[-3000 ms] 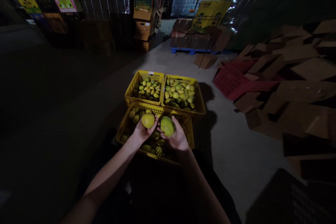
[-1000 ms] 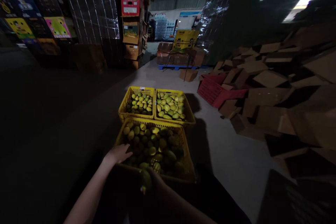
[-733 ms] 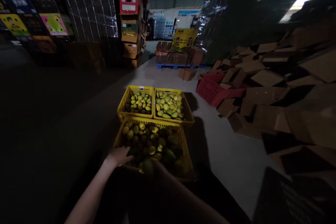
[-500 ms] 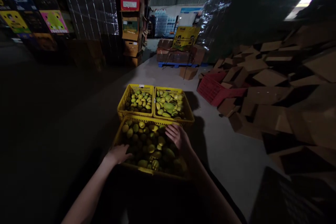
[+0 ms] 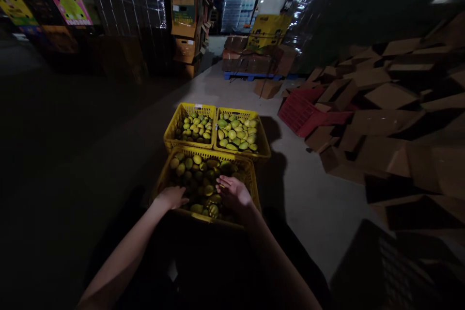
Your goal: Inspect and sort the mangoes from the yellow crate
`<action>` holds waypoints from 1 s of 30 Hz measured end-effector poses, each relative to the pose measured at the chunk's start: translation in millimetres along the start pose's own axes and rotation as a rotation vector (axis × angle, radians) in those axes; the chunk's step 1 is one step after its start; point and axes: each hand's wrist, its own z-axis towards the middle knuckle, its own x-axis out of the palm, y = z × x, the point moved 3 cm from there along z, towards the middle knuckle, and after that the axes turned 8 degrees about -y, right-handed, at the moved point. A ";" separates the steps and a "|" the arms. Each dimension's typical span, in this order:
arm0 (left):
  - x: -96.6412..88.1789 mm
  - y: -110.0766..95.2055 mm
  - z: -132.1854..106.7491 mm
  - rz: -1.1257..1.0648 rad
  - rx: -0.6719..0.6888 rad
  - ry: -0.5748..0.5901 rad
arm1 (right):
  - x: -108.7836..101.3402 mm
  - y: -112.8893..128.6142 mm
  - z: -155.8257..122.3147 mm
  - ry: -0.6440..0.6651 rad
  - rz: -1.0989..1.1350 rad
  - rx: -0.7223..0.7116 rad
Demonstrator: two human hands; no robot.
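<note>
Three yellow plastic crates of green-yellow mangoes stand on the concrete floor. The near crate (image 5: 162, 181) is right in front of me, with the far-left crate (image 5: 170, 131) and the far-right crate (image 5: 264, 144) behind it. My left hand (image 5: 173, 197) lies on the mangoes (image 5: 198, 174) at the near crate's front-left corner, fingers stretched flat. My right hand (image 5: 233, 193) hovers over the fruit in the near crate's right half, fingers apart and holding nothing.
A red crate (image 5: 301, 114) lies tipped among a heap of flattened cardboard boxes (image 5: 399, 106) on the right. A blue pallet with boxes (image 5: 254, 60) stands ahead. Stacked cartons (image 5: 185, 19) and wrapped pallets (image 5: 127, 5) rise at the back left.
Three seconds ago each hand held a mango. The right hand brought its mango forward, let it go towards the far-right crate, and has come back empty over the near crate. The left hand stays put.
</note>
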 end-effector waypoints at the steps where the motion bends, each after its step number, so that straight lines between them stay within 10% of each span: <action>1: 0.6 -2.2 0.5 0.013 0.004 0.016 | 1.0 -0.4 -1.1 -0.004 0.006 0.011; 8: 19.1 -10.4 17.8 -0.001 -0.016 0.126 | 11.5 -3.7 -13.0 -0.068 0.037 0.058; 15: 80.5 -6.2 69.4 -0.132 -0.102 0.258 | 17.9 8.6 -24.7 -0.132 0.066 0.090; 26: 123.3 2.0 137.4 -0.218 -0.391 -0.059 | 1.5 40.8 -50.4 -0.086 0.128 -0.223; 30: 133.7 -7.9 146.9 -0.203 -0.434 -0.070 | -4.8 46.1 -53.1 -0.102 0.174 -0.117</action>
